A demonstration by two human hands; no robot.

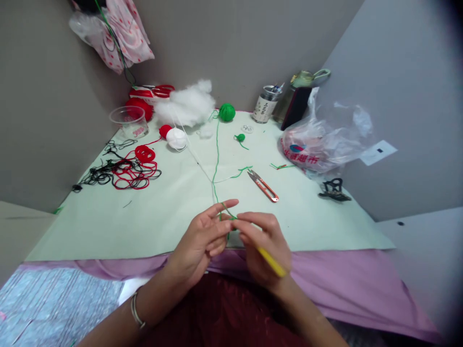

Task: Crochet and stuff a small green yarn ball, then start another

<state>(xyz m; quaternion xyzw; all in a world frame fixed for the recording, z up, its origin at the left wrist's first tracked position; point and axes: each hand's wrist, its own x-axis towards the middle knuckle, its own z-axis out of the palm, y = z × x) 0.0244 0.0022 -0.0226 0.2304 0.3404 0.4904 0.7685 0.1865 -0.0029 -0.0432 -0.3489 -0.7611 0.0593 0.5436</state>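
My left hand (pixel 202 238) pinches a small bit of green yarn work between thumb and fingers, with its index finger stretched out and the strand looped over it. In my right hand (pixel 267 241) is a crochet hook with a yellow handle (pixel 272 262); its tip is hidden at the green work. Both hands meet over the front edge of the table. From the left index finger a green yarn strand (pixel 217 159) runs back to a green yarn ball (pixel 227 112) near the wall.
Orange thread snips (pixel 263 186) lie just beyond my hands. On the left are tangled black yarn (pixel 99 173), red yarn (pixel 137 180), a white yarn ball (pixel 176 139) and a clear cup (pixel 129 123). White stuffing (pixel 186 103) sits behind; a plastic bag (pixel 318 140) and black hair clip (pixel 334 190) are right.
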